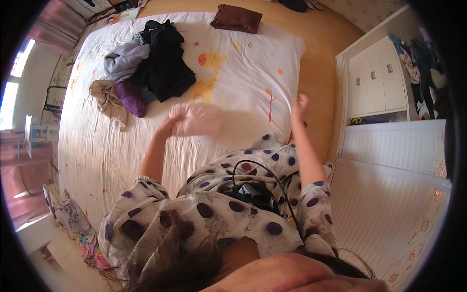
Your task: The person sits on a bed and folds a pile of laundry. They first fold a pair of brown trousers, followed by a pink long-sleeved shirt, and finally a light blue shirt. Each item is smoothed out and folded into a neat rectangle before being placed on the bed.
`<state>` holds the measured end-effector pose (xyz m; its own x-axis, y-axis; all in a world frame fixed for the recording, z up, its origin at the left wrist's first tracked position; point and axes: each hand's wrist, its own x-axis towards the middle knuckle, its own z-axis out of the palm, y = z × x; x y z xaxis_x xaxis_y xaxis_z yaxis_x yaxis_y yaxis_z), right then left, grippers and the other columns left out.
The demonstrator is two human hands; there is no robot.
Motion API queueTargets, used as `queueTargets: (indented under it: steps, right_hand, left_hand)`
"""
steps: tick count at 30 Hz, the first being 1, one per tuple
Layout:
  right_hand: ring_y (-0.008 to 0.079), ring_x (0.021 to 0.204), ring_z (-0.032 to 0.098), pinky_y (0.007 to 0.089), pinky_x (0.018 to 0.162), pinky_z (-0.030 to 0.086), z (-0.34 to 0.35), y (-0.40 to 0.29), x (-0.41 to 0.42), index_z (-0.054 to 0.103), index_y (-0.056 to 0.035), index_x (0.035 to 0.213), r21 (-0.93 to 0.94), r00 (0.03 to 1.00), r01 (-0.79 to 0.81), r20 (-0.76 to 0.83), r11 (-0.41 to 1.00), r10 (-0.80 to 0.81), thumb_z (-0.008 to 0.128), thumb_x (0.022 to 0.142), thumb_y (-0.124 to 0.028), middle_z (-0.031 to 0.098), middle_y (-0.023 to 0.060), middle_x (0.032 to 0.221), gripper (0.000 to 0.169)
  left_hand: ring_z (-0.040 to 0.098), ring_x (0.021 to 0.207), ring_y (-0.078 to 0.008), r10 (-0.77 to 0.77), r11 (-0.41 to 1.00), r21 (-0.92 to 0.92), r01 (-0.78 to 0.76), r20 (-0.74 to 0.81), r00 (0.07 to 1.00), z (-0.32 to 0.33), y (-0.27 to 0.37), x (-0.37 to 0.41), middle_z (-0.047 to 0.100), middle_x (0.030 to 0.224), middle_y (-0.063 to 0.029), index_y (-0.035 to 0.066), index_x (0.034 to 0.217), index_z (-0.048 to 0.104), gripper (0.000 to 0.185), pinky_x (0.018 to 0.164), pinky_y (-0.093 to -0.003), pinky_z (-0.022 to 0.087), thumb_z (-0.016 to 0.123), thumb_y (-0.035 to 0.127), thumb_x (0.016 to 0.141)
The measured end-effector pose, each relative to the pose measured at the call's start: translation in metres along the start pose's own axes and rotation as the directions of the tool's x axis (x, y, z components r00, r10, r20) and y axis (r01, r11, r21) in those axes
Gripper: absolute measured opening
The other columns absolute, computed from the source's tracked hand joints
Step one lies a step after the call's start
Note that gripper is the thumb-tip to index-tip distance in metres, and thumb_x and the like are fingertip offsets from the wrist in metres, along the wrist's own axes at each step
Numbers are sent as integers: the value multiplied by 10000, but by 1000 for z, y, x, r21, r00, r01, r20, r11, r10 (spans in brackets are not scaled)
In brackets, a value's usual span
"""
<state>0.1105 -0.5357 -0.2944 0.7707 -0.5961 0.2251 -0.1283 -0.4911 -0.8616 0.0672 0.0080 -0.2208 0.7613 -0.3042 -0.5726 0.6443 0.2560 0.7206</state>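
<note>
My left hand (177,119) grips the left end of a pink cloth (200,119), blurred by motion, above the bed (233,80). My right hand (300,106) is raised near the bed's right edge, away from the cloth; its fingers look loosely curled, and I see nothing in it. Beyond my left hand lies a heap of clothes: black garments (164,69), a light grey one (126,60), a purple one (130,98) and a beige one (107,100). A folded brown cloth (237,18) rests at the bed's far edge.
An open wardrobe (377,84) with drawers and hanging clothes (423,76) stands at the right, above white ribbed panels (383,200). Wooden floor (319,84) runs between it and the bed. More clothes (73,215) lie at the lower left. A black cable (270,168) loops across my lap.
</note>
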Motion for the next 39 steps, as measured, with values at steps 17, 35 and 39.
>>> queueTargets:
  steps: [17,35,39]
  right_hand:
    - [318,1397,199,596,1100,91,138,-123,-127,423,-49,1336,-322,731,599,595,733,-335,534,844,-448,331,129,1457,643]
    - [292,1418,149,577,1111,48,148,-125,-122,384,-38,1370,-355,703,563,681,746,-207,481,865,-469,268,112,1498,671]
    - [290,1424,130,584,1112,45,149,-127,-122,362,-34,1388,-342,686,581,694,738,-218,472,872,-467,250,113,1508,682]
  left_hand:
    - [683,772,-216,90,984,114,-133,323,942,198,366,344,683,920,-119,-8,1000,617,312,751,-329,577,638,245,820]
    - [446,1230,-333,755,144,969,202,-240,610,193,349,478,450,1342,-163,42,1362,348,766,977,-556,374,626,494,810]
    - [198,1385,-342,875,-111,994,-10,103,473,236,313,484,268,1493,-101,136,1426,296,764,1095,-570,132,525,561,833]
